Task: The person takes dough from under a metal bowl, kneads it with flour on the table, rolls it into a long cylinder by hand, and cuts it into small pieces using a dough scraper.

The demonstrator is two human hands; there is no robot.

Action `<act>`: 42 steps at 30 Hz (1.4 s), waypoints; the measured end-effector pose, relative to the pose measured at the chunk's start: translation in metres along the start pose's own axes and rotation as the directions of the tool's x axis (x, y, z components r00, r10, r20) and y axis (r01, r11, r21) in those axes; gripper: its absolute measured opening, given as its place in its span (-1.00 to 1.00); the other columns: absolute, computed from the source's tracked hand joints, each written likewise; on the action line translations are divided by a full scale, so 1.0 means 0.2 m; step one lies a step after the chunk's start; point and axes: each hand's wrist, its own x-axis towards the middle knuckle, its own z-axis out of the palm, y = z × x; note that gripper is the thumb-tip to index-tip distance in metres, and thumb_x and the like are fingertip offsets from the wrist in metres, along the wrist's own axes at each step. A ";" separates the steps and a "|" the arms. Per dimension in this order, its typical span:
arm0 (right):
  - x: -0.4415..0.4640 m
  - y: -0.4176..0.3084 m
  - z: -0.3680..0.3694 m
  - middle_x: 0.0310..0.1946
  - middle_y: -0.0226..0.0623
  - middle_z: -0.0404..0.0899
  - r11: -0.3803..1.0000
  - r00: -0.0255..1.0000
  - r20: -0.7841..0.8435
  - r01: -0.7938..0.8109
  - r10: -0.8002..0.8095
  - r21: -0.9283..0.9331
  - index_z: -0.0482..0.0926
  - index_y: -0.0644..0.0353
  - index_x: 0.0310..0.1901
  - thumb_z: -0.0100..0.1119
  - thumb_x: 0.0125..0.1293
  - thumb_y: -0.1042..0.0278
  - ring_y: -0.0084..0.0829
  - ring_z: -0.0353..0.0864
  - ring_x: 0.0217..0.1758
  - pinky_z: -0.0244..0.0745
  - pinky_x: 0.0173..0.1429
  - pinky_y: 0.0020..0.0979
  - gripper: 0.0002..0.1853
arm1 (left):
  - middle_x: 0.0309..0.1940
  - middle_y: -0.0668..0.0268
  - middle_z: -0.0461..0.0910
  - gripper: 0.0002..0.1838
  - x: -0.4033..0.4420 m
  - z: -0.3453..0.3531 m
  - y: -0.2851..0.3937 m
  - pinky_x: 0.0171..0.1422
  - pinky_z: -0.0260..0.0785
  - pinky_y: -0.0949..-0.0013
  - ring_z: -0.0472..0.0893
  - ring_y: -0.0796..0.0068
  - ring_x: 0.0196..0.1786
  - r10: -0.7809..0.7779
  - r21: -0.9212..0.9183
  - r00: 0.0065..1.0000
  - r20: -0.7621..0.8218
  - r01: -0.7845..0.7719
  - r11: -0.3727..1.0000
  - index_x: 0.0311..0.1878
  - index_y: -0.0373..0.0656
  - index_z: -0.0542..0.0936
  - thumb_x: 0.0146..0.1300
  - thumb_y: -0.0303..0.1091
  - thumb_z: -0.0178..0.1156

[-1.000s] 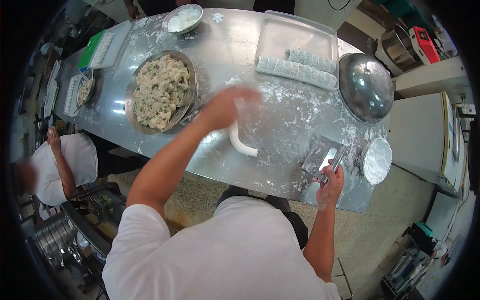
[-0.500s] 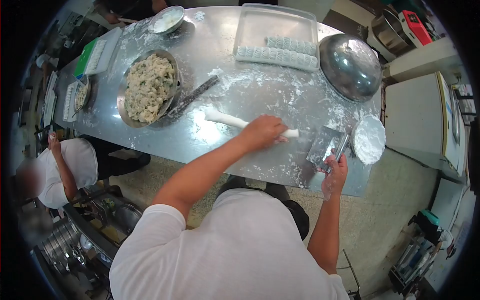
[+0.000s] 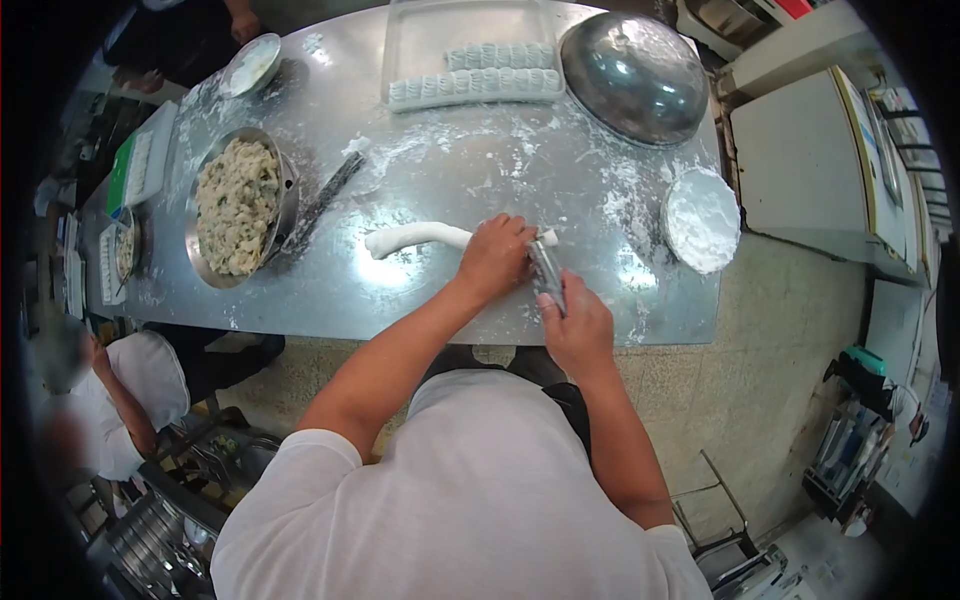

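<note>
A flour-streaked metal counter (image 3: 445, 165) carries a plastic tray (image 3: 470, 24) and domed bowl (image 3: 635, 75) along its far edge. Nearer the front, a smooth white dough rope (image 3: 415, 236) is gripped by the left hand (image 3: 497, 258); the right hand (image 3: 582, 325) grasps a metal scraper (image 3: 548, 266) across its end. A broad floury stretch separates rope from tray.

Dough rope (image 3: 415, 236) matt, smooth; scraper (image 3: 547, 266) shiny metal; table (image 3: 345, 110) glossy metal; tray (image 3: 470, 24) translucent plastic.
</note>
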 end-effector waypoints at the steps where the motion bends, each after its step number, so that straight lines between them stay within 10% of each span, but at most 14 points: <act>1: 0.01 0.00 0.01 -0.24 0.06 0.66 1.000 1.000 -0.003 -0.008 0.008 -0.003 0.49 0.39 0.14 0.25 0.35 0.25 0.10 0.66 -0.26 0.56 -0.13 -0.02 -0.55 | -0.18 0.24 0.56 -0.64 0.00 0.01 -0.01 0.02 0.43 0.11 0.55 0.16 -0.03 -0.007 0.012 1.000 -0.022 0.007 1.000 -0.06 -0.13 0.64 0.01 -0.36 0.37; 42: 0.22 -0.02 0.06 -0.43 0.06 0.64 1.000 0.988 0.154 0.001 -0.006 0.029 0.49 0.43 0.15 0.25 0.34 0.32 0.06 0.68 -0.34 0.57 -0.23 -0.02 -0.55 | -0.20 0.19 0.54 -0.64 -0.07 -0.09 -0.04 0.03 0.35 0.07 0.53 0.13 -0.07 -0.053 0.029 0.998 0.016 0.053 0.998 -0.13 -0.19 0.63 -0.06 -0.38 0.43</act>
